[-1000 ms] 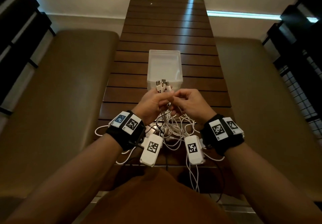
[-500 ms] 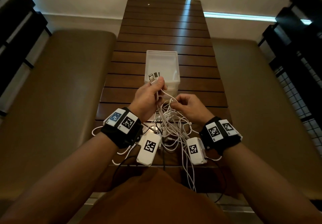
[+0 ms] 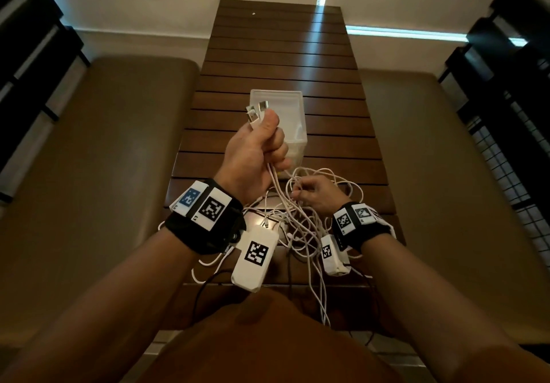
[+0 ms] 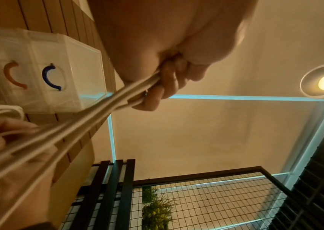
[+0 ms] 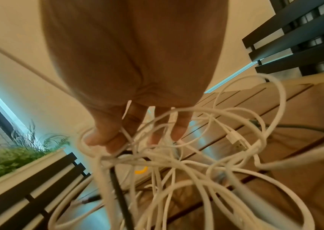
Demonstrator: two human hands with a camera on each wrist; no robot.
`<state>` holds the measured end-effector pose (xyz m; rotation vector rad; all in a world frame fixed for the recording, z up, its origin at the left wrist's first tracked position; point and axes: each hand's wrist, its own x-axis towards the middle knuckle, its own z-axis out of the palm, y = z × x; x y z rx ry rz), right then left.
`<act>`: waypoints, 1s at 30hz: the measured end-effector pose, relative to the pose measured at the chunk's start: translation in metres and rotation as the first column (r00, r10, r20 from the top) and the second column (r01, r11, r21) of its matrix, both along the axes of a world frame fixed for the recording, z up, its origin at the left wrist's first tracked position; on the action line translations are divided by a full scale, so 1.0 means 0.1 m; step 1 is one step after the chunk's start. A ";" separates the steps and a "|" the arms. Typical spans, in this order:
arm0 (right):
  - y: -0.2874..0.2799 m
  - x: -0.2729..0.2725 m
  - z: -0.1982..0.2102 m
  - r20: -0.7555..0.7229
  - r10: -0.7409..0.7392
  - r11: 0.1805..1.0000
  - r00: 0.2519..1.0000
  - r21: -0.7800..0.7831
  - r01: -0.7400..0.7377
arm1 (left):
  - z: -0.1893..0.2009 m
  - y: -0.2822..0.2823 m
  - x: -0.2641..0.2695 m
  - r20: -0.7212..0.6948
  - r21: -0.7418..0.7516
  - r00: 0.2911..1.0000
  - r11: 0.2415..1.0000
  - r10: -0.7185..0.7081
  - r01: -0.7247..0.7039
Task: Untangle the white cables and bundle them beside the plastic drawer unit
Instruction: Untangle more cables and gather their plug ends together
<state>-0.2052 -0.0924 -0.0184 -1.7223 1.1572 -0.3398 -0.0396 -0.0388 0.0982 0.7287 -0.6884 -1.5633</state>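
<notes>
My left hand (image 3: 259, 147) is raised in front of the plastic drawer unit (image 3: 290, 105) and grips several white cables (image 3: 300, 221) just below their USB plugs (image 3: 256, 111), which stick up above the fist. The left wrist view shows the cables (image 4: 106, 109) running taut out of my curled fingers (image 4: 169, 80), with the drawer unit (image 4: 74, 65) to the left. Lower down, my right hand (image 3: 315, 195) pinches strands in the tangle over the slatted table (image 3: 279, 55). In the right wrist view, loops of the white cables (image 5: 196, 163) hang around my fingers (image 5: 106, 138).
Padded brown benches (image 3: 98, 150) run along both sides of the narrow table. Dark slatted frames (image 3: 506, 55) stand at the far left and right. Black wires (image 3: 208, 287) hang by the table's near edge. The drawer unit has coloured curved handles (image 4: 48, 77).
My left hand has lifted the gathered plug ends up and away, pulling the cables taut. My right hand has dropped lower into the tangle and slid down the strands.
</notes>
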 end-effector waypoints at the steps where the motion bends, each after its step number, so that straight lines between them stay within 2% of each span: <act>1: 0.01 0.00 0.00 -0.012 -0.024 1.000 1.000 0.001 0.024 | 0.00 0.00 0.02 0.036 0.004 0.999 1.000 0.018 -0.018; 4: 0.04 0.05 0.08 -0.005 -0.094 0.995 0.996 -0.037 0.094 | -0.09 -0.04 0.12 0.163 0.104 0.985 0.991 0.062 -0.080; 5: 0.05 0.06 0.12 -0.050 -0.094 0.986 0.994 -0.140 0.086 | -0.14 -0.05 0.14 0.190 0.152 0.980 0.985 0.056 -0.085; 7: 0.06 0.06 0.25 -0.224 -0.071 0.925 0.972 -0.379 -0.019 | -0.25 -0.07 0.15 0.245 0.236 0.969 0.968 0.032 -0.092; 8: 0.06 0.06 0.34 -0.220 -0.056 0.909 0.974 -0.415 -0.042 | -0.32 -0.08 0.15 0.278 0.271 0.960 0.957 0.025 -0.103; 10: 0.07 0.04 0.49 -0.077 -0.023 0.934 0.997 -0.356 -0.006 | -0.42 -0.07 0.10 0.322 0.333 0.947 0.938 -0.017 -0.096; 12: 0.09 0.00 0.64 0.025 -0.026 0.962 0.999 -0.270 0.032 | -0.46 -0.04 0.04 0.353 0.330 0.930 0.944 -0.104 -0.020; 14: 0.12 -0.03 0.76 0.028 0.008 0.970 1.000 -0.243 -0.001 | -0.45 0.01 -0.04 0.416 0.266 0.895 0.963 -0.159 0.048; 16: 0.12 -0.05 0.83 0.047 0.005 0.963 0.999 -0.269 0.008 | -0.43 0.04 -0.12 0.522 0.155 0.845 0.987 -0.117 0.041; 18: 0.12 -0.05 0.85 0.101 -0.049 0.950 0.994 -0.301 0.077 | -0.47 0.04 -0.14 0.631 0.060 0.774 0.998 -0.040 0.003; 21: 0.13 -0.05 0.84 0.236 -0.146 0.916 0.961 -0.336 0.221 | -0.55 0.03 -0.11 0.731 0.041 0.682 0.999 -0.008 -0.033; 24: 0.19 -0.01 0.85 0.369 -0.165 0.890 0.914 -0.344 0.300 | -0.60 -0.01 -0.06 0.877 -0.015 0.479 0.998 0.045 -0.065; 25: 0.21 0.00 0.85 0.410 -0.163 0.883 0.897 -0.346 0.318 | -0.60 -0.03 -0.05 0.888 -0.012 0.456 0.996 0.053 -0.092; 27: 0.26 0.05 0.87 0.470 -0.155 0.862 0.869 -0.365 0.351 | -0.60 -0.06 -0.01 0.882 0.024 0.469 0.988 0.050 -0.150; 30: 0.33 0.12 0.88 0.549 -0.170 0.840 0.818 -0.354 0.412 | -0.59 -0.06 -0.02 0.900 0.012 0.433 0.991 0.048 -0.136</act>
